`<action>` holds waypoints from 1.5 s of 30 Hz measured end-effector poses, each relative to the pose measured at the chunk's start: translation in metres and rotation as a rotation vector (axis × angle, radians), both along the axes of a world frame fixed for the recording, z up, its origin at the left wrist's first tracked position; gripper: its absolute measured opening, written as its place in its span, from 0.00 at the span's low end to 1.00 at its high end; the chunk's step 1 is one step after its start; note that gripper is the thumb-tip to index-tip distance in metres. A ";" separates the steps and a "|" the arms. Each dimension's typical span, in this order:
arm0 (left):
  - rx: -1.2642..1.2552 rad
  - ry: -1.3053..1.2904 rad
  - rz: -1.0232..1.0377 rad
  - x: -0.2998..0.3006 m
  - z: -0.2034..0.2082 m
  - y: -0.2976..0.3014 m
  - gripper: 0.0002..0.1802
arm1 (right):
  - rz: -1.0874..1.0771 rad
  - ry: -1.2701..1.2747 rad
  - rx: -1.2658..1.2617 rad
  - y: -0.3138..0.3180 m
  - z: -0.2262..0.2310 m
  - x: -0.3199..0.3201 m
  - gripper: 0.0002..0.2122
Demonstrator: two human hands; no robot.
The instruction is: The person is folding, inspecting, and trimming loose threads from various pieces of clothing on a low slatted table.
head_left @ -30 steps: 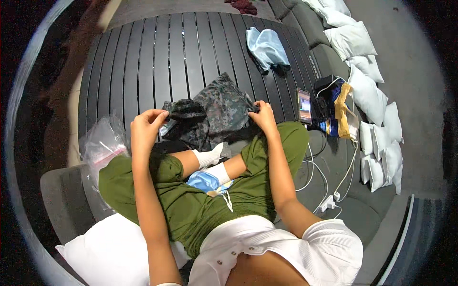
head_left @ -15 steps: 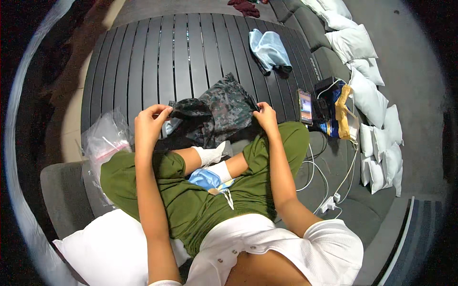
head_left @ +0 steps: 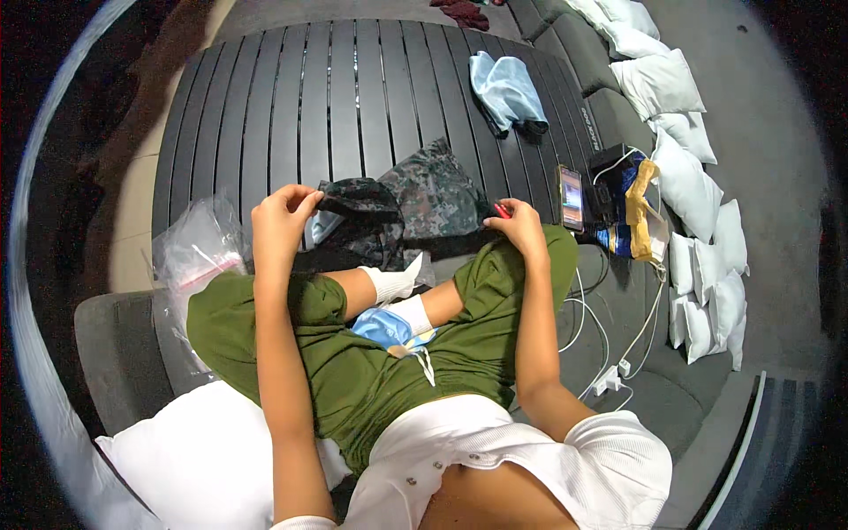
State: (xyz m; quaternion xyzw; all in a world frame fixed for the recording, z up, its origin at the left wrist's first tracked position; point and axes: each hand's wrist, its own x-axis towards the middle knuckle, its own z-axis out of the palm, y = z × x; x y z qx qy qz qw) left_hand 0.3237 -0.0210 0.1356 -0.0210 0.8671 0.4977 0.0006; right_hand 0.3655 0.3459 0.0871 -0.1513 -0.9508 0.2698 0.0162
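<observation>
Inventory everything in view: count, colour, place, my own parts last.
Camouflage cloth: one, dark grey-green, table's near edge.
Small object: one, red, at right hand; kind unclear.
Slatted table: one, dark grey, ahead.
Pale cloth: one, light blue, table's far right.
Phone: one, dark-framed, table's right edge.
Bag: one, blue-yellow, beside phone.
Cables with plugs: several, white, right.
Cushions: several, white, far right.
Sofa: one, grey, beneath and right.
Plastic bag: one, clear, left.
Pillow: one, white, lower left.
Far cloth: one, dark red, top.
Trousers: one pair, green, lap.
Socks: two, white, below cloth.
Shirt: one, white, bottom.
Left hand: one, bare, on camouflage cloth.
Right hand: one, bare, right of cloth.
</observation>
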 end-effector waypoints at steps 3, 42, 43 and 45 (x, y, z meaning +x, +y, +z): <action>0.000 0.000 0.007 -0.001 -0.006 -0.001 0.10 | 0.026 -0.030 0.094 -0.002 0.009 0.005 0.21; 0.222 -0.015 -0.028 -0.002 -0.015 -0.002 0.13 | 0.398 -0.110 -0.305 -0.123 0.045 0.012 0.15; 0.216 -0.012 -0.036 -0.001 -0.016 -0.001 0.14 | 0.432 -0.124 -0.352 -0.127 0.049 0.013 0.14; 0.227 -0.033 -0.035 0.000 -0.013 -0.001 0.13 | 0.470 -0.141 -0.399 -0.135 0.058 0.012 0.14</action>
